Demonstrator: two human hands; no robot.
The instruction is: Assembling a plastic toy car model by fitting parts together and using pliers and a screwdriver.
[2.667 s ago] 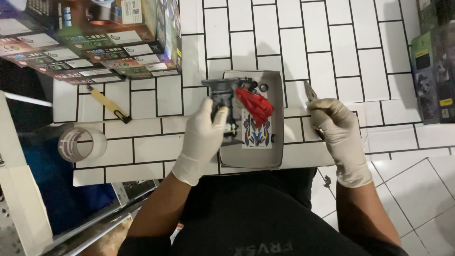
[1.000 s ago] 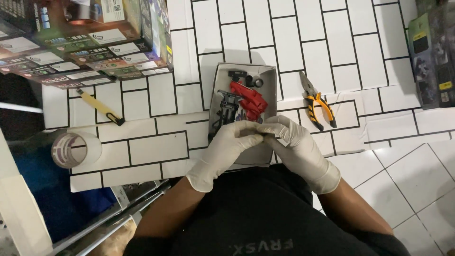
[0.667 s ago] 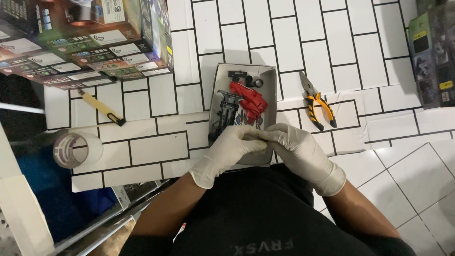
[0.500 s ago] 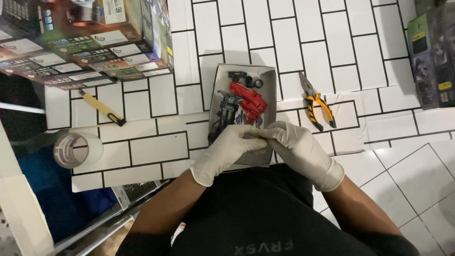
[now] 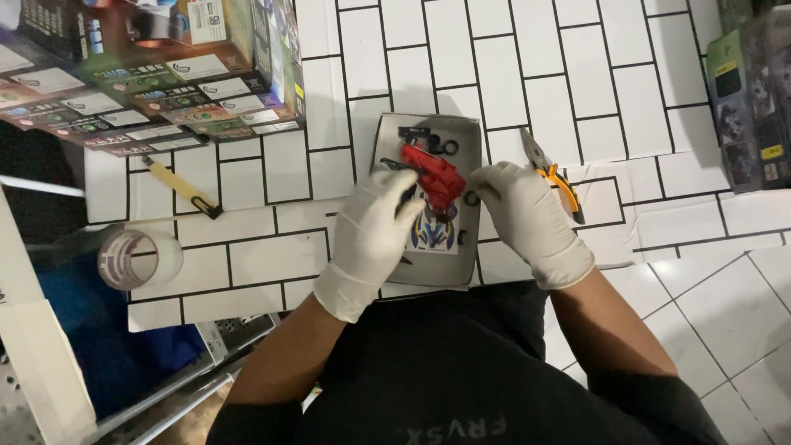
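Note:
A shallow grey tray lies on the white tiled surface and holds a red plastic part, small black rings and a colourful sticker sheet. My left hand, in a white glove, reaches over the tray's left side. Its fingers curl around a dark plastic piece beside the red part. My right hand, also gloved, rests at the tray's right rim with its fingertips bent inward near a small black ring. Whether it holds anything is hidden.
Pliers with orange handles lie just right of the tray, partly behind my right hand. A yellow utility knife and a roll of clear tape sit to the left. Printed boxes fill the top left, and another package stands at the right edge.
Both hands were pressed together at the tray's near end. They have separated and moved farther up, the left over the dark parts and the right to the tray's right rim.

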